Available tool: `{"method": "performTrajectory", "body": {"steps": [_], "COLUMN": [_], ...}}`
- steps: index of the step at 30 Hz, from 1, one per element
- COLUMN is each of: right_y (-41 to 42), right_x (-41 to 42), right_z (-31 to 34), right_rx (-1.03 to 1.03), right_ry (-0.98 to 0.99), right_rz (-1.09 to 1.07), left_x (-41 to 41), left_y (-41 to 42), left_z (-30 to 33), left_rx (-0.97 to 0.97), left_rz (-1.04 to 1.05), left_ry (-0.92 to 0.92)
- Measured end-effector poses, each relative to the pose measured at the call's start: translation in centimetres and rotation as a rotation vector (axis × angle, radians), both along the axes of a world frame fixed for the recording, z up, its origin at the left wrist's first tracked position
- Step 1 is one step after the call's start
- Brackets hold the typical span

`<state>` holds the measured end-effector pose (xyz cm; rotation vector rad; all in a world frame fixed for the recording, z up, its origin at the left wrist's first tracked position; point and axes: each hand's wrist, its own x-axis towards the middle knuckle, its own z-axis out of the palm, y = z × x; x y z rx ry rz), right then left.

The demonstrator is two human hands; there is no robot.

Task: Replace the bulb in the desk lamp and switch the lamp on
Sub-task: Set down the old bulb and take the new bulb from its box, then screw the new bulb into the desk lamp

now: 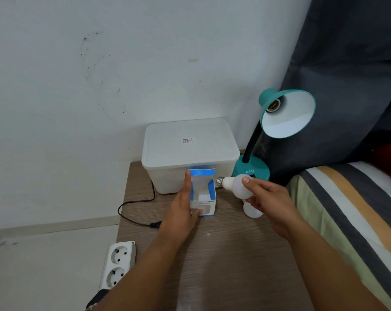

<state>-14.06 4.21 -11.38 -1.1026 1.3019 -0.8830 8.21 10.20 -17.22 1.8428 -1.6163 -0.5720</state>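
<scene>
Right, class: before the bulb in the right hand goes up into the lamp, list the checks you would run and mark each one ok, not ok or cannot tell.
1. Lamp socket empty: ok.
2. Bulb out of its box: ok, screw cap bare.
3. Right hand grips bulb firmly: ok, fingers wrapped around the globe.
4. Screw cap faces socket: not ok, it points sideways toward the box.
5. Second bulb on the table out of the way: cannot tell, it lies just beneath the right hand.
6. Lamp unplugged: cannot tell.
</scene>
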Motion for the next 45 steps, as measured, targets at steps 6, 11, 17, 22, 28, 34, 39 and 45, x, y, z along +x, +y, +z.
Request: {"method": "performTrajectory", "body": {"steps": [6, 11, 17, 22, 28, 34, 39, 45], "right_y": [0.2, 0.3, 0.5, 0.8, 0.9, 1.2, 1.5, 2.1], "right_x": [0.0, -0.1, -0.3, -0.2, -0.2, 0.2, 0.3, 0.3], "right_z": [-0.8, -1.0, -1.0, -0.9, -1.8, -2.3, -2.4, -3.0], "right_rx": [0.000, -0.011, -0.021, -0.020, -0.029, -0.028, -0.016, 0.002], "right_ry": [-0.017, -0.024, -0.038, -0.086, -0.176, -0.237, -0.236, -0.238], "right_rz": [-0.014, -0.026, -0.044, -0.076, -0.183, -0.217, -0.210, -0.203], "left_x": [0.1, -0.1, -0.1, 0.0, -0.1, -0.2, -0.3, -0.7], "left_y": [0.0, 0.0, 0.5, 1.1, 1.1, 1.2, 1.2, 1.0], "left_z": [-0.1, -0.3, -1.0, -1.9, -1.9, -1.9, -1.9, -1.9], "left_rx": [-0.002, -0.016, 0.004, 0.028, -0.006, 0.004, 0.014, 0.002], "left_rz": [0.024, 0.059, 0.066, 0.055, 0.040, 0.036, 0.053, 0.065], "left_ry": [0.007, 0.060, 0.027, 0.022, -0.009, -0.010, -0.005, 0.003]}}
